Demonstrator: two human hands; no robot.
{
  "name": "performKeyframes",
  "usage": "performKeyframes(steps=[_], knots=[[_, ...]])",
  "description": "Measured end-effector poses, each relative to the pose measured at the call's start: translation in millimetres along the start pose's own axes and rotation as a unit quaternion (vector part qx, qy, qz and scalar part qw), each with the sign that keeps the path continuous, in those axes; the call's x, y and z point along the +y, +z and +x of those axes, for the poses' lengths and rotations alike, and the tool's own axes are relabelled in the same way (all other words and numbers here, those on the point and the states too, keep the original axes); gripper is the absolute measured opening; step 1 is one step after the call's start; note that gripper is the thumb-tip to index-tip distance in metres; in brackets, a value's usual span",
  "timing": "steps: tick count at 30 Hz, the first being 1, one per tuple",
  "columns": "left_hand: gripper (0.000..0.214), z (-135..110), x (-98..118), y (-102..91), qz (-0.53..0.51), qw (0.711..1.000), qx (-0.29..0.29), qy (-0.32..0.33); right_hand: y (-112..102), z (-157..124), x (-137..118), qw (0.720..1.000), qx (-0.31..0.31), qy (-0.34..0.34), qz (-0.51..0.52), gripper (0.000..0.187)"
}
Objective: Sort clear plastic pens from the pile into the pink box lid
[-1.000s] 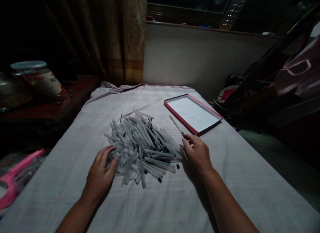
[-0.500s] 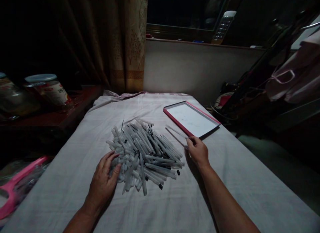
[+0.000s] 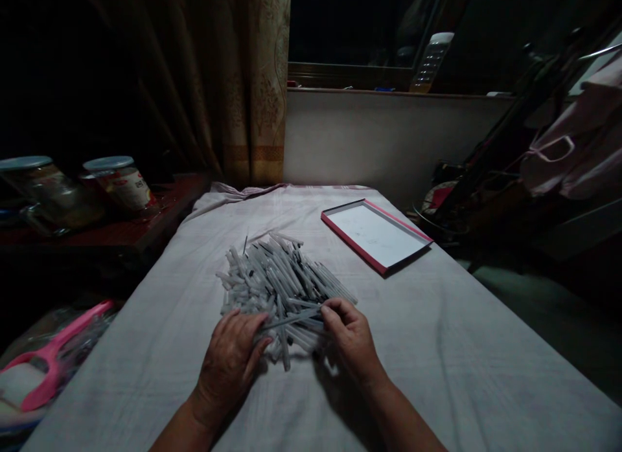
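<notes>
A heap of several clear plastic pens (image 3: 276,277) lies on a table covered with a pale cloth (image 3: 437,348). My right hand (image 3: 350,339) pinches one pen (image 3: 290,320) by its right end and holds it level over the near edge of the heap. My left hand (image 3: 232,358) has its fingers curled at the other end of that pen and rests against the heap's near left side. A shallow white box lid with a red rim (image 3: 376,235) lies empty to the right, behind the heap.
A dark wooden side table on the left carries two lidded jars (image 3: 121,180). A pink plastic tool (image 3: 53,355) lies low at the left. A curtain hangs behind the table, and clothes and bags crowd the right side.
My right hand picked up the single pen that lay beside the box lid and brought it back over the heap. My left hand shifted right to meet its other end.
</notes>
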State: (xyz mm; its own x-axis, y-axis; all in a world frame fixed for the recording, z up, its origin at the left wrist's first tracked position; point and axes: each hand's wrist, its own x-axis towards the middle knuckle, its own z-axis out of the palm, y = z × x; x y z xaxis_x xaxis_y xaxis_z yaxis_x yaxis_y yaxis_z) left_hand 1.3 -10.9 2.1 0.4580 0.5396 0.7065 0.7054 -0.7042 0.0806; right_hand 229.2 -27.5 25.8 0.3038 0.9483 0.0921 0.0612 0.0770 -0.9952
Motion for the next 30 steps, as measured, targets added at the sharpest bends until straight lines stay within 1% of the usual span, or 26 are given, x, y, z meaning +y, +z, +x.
performKeyframes(steps=[2,6,8,12,14,15,18,21,27,30], knots=[[0.017,0.3,0.7,0.0,-0.007,1.0,-0.007,0.002,0.2,0.2,2.2,1.0,-0.008,0.005,0.009,0.026],[0.015,1.0,1.4,0.2,-0.004,1.0,-0.005,-0.001,-2.3,0.3,7.0,0.999,-0.038,0.002,0.016,0.024],[0.016,0.6,1.6,0.7,-0.002,1.0,0.0,0.006,-4.4,0.7,9.1,0.999,-0.041,-0.028,0.001,0.021],[0.02,-2.4,1.6,1.7,-0.01,1.0,-0.01,0.014,-9.5,2.7,12.6,0.99,-0.036,-0.127,-0.047,0.014],[0.022,-4.3,1.5,1.8,-0.016,1.0,-0.015,0.01,-11.2,3.0,14.4,0.988,-0.046,-0.14,-0.051,0.015],[0.023,-5.3,1.4,1.8,-0.017,1.0,-0.016,0.008,-11.6,2.8,15.3,0.989,-0.052,-0.13,-0.046,0.016],[0.026,-8.1,1.3,1.9,-0.009,1.0,-0.025,0.005,-11.0,2.0,17.5,0.995,-0.067,-0.067,-0.02,0.023],[0.026,-11.0,1.6,2.6,-0.012,0.999,-0.04,0.004,-10.3,3.3,18.9,0.997,-0.073,-0.028,0.01,0.023],[0.026,-15.8,2.0,5.9,-0.04,0.998,-0.052,-0.018,-13.0,11.6,22.5,0.992,-0.099,-0.034,0.066,0.013],[0.023,-16.6,3.0,6.7,-0.04,0.998,-0.05,-0.018,-14.1,12.9,24.5,0.991,-0.101,-0.019,0.085,0.015]])
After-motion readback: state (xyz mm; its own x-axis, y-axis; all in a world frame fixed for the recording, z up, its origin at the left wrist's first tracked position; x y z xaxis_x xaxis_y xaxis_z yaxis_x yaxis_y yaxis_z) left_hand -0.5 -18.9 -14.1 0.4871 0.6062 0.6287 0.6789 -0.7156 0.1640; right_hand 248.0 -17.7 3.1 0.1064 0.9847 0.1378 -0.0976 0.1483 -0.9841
